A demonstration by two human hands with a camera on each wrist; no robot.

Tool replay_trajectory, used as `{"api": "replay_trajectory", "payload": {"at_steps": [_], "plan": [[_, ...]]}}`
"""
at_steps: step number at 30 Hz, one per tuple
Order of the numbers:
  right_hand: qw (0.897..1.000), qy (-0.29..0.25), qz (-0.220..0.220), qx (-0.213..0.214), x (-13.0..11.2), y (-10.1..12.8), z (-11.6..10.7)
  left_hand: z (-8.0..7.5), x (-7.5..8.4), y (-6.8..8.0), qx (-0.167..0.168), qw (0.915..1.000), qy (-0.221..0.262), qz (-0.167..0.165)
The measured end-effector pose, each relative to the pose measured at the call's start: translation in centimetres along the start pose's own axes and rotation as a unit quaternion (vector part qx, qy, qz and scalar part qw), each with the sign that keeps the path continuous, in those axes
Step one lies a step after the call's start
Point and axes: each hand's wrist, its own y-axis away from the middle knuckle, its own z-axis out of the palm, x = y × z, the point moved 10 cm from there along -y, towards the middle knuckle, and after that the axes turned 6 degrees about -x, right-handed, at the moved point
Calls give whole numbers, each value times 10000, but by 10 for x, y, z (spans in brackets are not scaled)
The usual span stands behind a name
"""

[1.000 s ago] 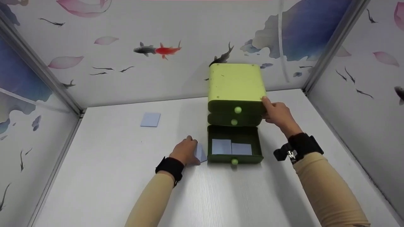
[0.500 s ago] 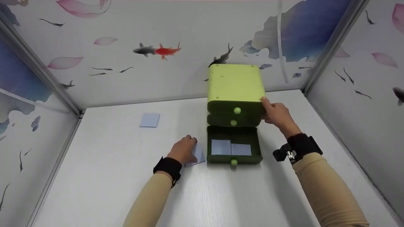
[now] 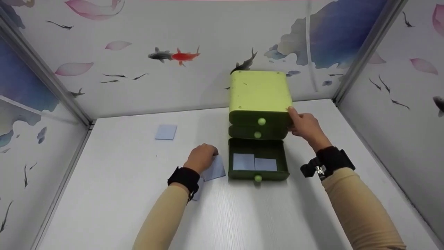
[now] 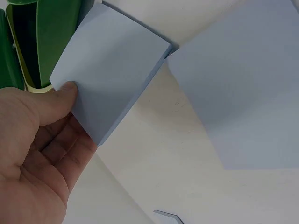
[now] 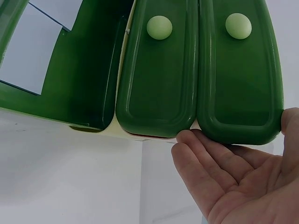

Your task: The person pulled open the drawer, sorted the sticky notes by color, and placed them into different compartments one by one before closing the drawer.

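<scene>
Left hand (image 3: 201,158) lifted blue pad (image 4: 110,70), pinching it | right hand (image 3: 305,125) flat against cabinet (image 3: 259,100)

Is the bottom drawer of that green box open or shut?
Open. The bottom drawer is pulled out from the green box, showing two blue paper pads inside.

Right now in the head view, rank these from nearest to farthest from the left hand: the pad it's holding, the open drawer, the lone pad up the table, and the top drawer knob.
1. Held pad, in the left hand.
2. Open drawer, just right of it.
3. Top knob, up and right on the cabinet.
4. Lone pad, up and left; close to the knob's rank, hard to separate.
</scene>
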Motion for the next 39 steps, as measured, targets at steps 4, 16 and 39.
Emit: {"api": "replay_trajectory", "payload": {"at_steps": [4,16,39], "plan": [[10000,-5,-26,0,-1,1,0,-6,1,0,-48,10000,-70,5],[9998,145,-101,42,-3,0,-1,-32,10,-1,-78,9996,-250,-42],[9997,196,-90,84,-3,0,-2,-77,77,-8,-39,9946,-908,492]]}}
